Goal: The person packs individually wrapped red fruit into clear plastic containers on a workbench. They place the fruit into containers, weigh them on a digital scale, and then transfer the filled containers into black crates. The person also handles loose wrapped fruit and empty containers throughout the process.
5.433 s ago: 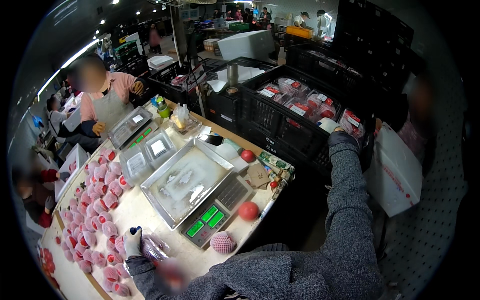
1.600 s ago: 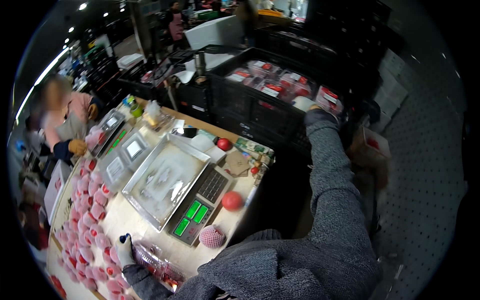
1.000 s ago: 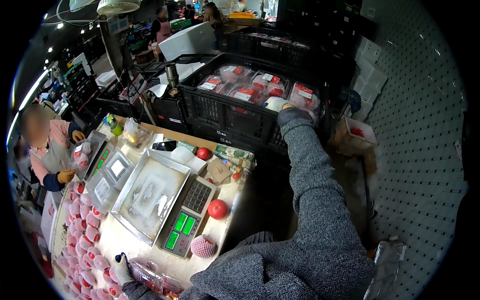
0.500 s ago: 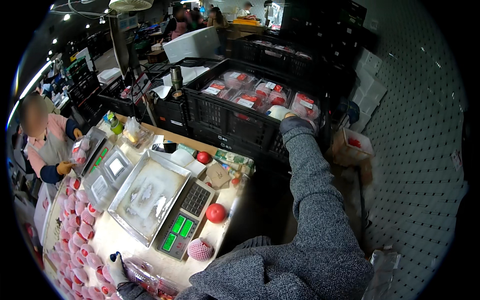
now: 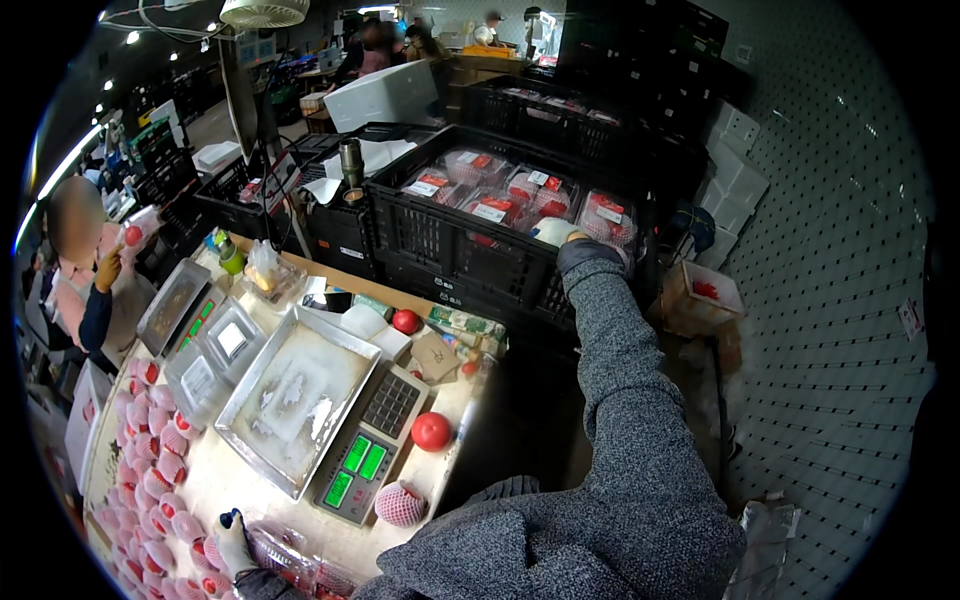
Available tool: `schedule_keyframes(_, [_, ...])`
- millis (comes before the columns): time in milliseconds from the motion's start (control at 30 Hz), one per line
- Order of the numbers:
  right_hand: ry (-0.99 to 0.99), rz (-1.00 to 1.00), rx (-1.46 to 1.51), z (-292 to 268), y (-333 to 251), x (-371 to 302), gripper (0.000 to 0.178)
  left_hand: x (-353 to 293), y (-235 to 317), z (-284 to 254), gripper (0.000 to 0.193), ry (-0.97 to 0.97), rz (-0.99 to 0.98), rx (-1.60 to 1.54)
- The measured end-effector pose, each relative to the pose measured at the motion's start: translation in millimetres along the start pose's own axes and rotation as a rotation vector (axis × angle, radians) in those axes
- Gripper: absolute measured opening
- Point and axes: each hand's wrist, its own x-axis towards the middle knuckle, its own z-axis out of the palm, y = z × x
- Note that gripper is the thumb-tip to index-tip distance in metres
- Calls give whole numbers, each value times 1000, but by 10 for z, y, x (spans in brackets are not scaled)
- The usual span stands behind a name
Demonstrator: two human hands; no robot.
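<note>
My right hand (image 5: 556, 232), in a white glove, reaches into the near black crate (image 5: 480, 250) at its front right. Several clear plastic boxes (image 5: 493, 208) of red fruit in foam nets lie in there. It touches or is right beside the front boxes; its fingers are mostly hidden. My left hand (image 5: 233, 545), also gloved, with a dark blue patch at the fingertips, rests at the table's near edge. Clear plastic boxes (image 5: 280, 550) lie against its right side, and net-wrapped red fruit (image 5: 170, 465) is spread to its left. How its fingers are bent is unclear.
A scale (image 5: 362, 450) with a metal tray (image 5: 295, 385) stands mid-table. Beside it are a bare red fruit (image 5: 431, 431) and a netted one (image 5: 400, 504). Open clear boxes (image 5: 213, 360) lie near a second scale (image 5: 175, 305). A co-worker (image 5: 95, 270) stands at the left.
The co-worker has lifted a clear box of fruit off the second scale and raised it. My right hand has barely shifted in the crate. My left hand stays in place.
</note>
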Motion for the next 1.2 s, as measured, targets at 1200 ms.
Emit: schedule_keyframes(1200, [-140,-371,159,121,528,283,21,-408,593,-380,42,-78,-77,-17])
